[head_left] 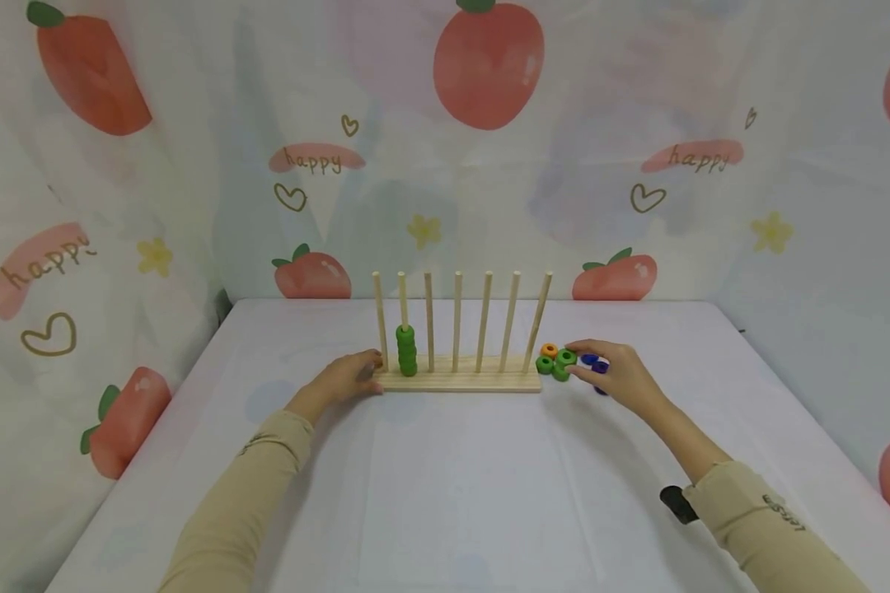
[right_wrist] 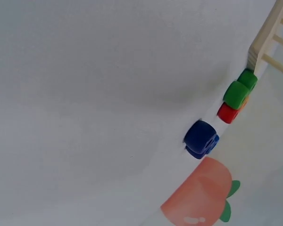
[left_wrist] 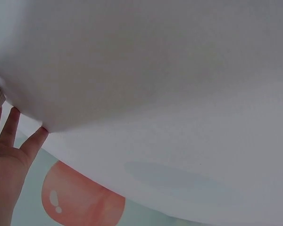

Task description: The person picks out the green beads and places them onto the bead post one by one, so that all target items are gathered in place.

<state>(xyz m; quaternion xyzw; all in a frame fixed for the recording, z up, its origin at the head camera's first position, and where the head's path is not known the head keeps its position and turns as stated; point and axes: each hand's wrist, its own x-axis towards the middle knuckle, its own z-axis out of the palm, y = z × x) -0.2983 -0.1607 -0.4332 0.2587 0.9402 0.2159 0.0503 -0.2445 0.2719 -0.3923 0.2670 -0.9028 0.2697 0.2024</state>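
A wooden peg rack stands on the white-covered table, with several upright pegs. Green beads are stacked on its second peg from the left. At the rack's left end my left hand grips the base, thumb in front and fingers behind; the left wrist view shows its fingertips by the wood. Right of the rack, my right hand pinches a green bead between thumb and fingers. Other green beads and an orange bead lie beside it. My right hand is outside the right wrist view.
Blue beads lie behind and under my right hand, partly hidden by it. A red bead shows among the green ones in the right wrist view. A black object is by the right sleeve. A printed cloth backdrop closes off the table's back.
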